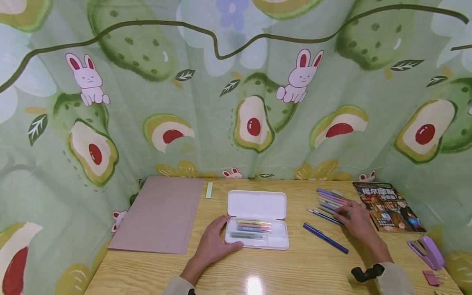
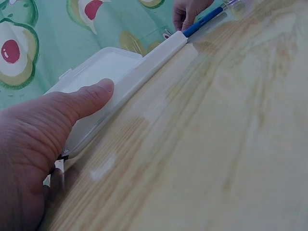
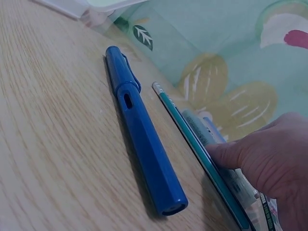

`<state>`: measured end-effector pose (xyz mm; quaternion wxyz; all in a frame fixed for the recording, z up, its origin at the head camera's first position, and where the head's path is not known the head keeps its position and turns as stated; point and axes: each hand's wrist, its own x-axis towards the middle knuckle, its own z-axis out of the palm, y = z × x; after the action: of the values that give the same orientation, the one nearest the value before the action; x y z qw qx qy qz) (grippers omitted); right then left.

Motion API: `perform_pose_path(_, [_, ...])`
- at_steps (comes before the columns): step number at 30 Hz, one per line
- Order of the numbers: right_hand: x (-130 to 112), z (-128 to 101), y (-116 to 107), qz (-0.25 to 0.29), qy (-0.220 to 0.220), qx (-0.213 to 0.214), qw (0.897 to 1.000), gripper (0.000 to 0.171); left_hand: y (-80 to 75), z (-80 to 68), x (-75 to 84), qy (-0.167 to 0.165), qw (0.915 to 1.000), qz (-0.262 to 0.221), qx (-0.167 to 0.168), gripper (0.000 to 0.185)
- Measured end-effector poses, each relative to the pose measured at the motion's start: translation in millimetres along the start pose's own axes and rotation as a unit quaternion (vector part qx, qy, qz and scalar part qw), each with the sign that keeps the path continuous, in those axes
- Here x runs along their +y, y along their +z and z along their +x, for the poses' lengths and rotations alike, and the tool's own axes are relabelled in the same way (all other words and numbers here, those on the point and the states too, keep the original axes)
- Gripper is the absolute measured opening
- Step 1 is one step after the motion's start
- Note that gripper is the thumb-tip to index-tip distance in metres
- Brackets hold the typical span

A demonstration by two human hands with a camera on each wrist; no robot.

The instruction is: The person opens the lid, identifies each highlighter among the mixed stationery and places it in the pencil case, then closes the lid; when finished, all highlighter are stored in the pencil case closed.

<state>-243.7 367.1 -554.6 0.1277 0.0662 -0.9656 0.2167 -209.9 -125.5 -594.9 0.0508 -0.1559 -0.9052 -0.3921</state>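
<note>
An open white pencil case (image 1: 257,205) lies on the table, its lid flipped back; several pens and markers (image 1: 254,225) sit in its tray. My left hand (image 1: 214,244) holds the case's left end, its thumb on the front edge. In the left wrist view that thumb (image 2: 94,98) lies against the white case (image 2: 149,67). To the right, my right hand (image 1: 357,220) grips at the right ends of a row of colored pens (image 1: 330,200). Its thumb (image 3: 226,155) touches the pens; the other fingertips are hidden. Beside them lie a green pencil (image 3: 192,144) and a blue fountain pen (image 3: 144,139).
A greyish-pink folder (image 1: 158,213) lies at the left, with a pale green strip (image 1: 209,190) beside it. On the right are an illustrated book (image 1: 389,207), a purple stapler (image 1: 427,252) and a pink clip (image 1: 430,277). A patterned curtain (image 1: 206,94) hangs behind the table.
</note>
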Motion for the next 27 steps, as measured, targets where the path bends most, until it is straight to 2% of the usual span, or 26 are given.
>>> perform_pose_path(5, [-4.8, -2.6, -3.0, 0.014, -0.006, 0.002, 1.000, 0.015, 1.0, 0.0, 0.3, 0.002, 1.0000, 0.000, 0.000, 0.099])
perform_pose_path(12, [-27.2, -7.9, -6.5, 0.047, -0.068, 0.051, 0.995, 0.011, 1.1, 0.2, -1.1, 0.010, 0.9999, 0.009, 0.005, 0.098])
perform_pose_path(18, [-58.4, -17.4, -6.3, 0.069, -0.110, 0.061, 0.990, 0.013, 1.1, 0.7, -1.1, 0.018, 0.9996, 0.019, 0.007, 0.098])
perform_pose_path(22, [-84.0, -22.5, 3.7, 0.074, -0.161, 0.066, 0.982, 0.019, 0.9, 1.2, -1.6, 0.019, 0.9995, 0.022, 0.011, 0.099])
perform_pose_path(27, [-122.0, -27.9, 20.5, 0.090, -0.197, 0.033, 0.976, 0.022, 2.4, 0.7, -2.5, 0.020, 0.9995, 0.023, 0.011, 0.101])
